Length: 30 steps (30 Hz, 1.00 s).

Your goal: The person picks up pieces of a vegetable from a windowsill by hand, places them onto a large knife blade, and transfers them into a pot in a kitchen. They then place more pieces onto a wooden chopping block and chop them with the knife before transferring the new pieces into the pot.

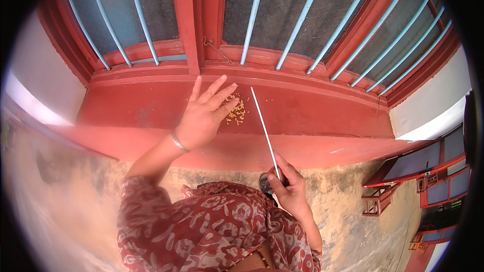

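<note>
Palm down with the fingers spread, my left hand point(206, 115) is over the red window sill point(306, 117), a metal bangle point(179, 142) at its wrist; nothing is held in it. Small yellow crumbs or grains point(237, 111) lie in a loose patch on the sill, just right of its fingers and partly hidden by them. My right hand point(289, 183) grips the dark handle of a long, thin, pale rod or blade point(263, 128), seen almost edge-on. Its far end points up across the sill, to the right of the grains. Whether the tip touches the sill I cannot tell.
Light blue metal bars point(298, 19) and a red window frame point(194, 22) rise behind the sill. White walls stand at both ends. Below is a stained floor point(340, 211); at right are a small red wooden stool or stand point(379, 199) and red-framed panels point(412, 162).
</note>
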Motion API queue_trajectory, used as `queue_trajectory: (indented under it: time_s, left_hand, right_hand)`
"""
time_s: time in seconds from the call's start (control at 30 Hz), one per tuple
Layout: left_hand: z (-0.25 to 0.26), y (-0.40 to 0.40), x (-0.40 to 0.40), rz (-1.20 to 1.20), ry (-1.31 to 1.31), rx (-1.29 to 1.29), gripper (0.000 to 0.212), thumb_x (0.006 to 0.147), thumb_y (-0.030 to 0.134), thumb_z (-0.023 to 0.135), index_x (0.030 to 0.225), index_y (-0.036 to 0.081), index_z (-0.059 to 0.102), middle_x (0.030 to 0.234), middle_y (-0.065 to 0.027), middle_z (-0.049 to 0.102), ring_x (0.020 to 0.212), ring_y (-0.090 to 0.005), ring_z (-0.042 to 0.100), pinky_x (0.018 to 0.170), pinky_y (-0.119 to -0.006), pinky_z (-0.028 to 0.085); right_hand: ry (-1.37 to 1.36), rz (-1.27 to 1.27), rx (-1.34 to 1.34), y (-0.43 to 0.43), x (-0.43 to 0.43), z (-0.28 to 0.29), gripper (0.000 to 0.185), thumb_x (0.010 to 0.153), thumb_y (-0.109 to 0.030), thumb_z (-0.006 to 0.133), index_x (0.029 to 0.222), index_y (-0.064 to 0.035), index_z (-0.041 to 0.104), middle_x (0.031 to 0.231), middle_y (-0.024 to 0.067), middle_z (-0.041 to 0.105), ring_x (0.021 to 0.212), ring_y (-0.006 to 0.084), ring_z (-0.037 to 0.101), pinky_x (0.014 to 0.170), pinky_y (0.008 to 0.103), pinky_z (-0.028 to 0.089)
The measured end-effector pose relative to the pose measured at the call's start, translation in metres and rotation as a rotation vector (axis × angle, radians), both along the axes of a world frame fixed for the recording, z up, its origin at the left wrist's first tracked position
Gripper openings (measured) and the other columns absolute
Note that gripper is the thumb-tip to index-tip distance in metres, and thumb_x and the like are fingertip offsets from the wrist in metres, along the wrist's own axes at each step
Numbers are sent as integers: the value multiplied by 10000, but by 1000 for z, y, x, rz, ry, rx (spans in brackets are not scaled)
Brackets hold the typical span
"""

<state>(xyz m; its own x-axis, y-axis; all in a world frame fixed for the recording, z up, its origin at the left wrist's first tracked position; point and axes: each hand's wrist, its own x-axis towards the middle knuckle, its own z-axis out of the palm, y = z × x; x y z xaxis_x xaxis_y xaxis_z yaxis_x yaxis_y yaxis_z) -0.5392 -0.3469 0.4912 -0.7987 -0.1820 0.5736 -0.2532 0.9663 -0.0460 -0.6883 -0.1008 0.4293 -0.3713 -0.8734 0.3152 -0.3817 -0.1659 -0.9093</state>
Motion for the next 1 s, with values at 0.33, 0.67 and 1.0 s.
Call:
queue_trajectory:
  time_s: [0.33,0.67,1.0]
  left_hand:
    - [-6,-22,10,-498,398,1534,409,971,195,462,1321,-16,451,1308,-167,515,1274,-246,437,1102,-386,295]
    - [9,-42,-2,-76,219,631,551,707,95,723,1226,52,544,1193,-142,532,1114,-269,536,924,-359,444]
    - [0,-66,-4,236,294,-23,374,752,5,611,1111,102,647,1157,-142,571,996,-291,596,860,-388,480]
  right_hand:
    - [371,-59,23,15,-3,8,541,761,33,670,1266,-127,563,818,100,568,629,209,558,556,315,474]
    - [688,-47,-16,18,-3,11,502,732,26,685,1207,-111,599,891,163,602,680,290,616,556,350,498]
    - [127,-208,53,77,-13,-31,473,768,37,675,1221,-63,580,862,77,595,665,141,563,616,274,483]
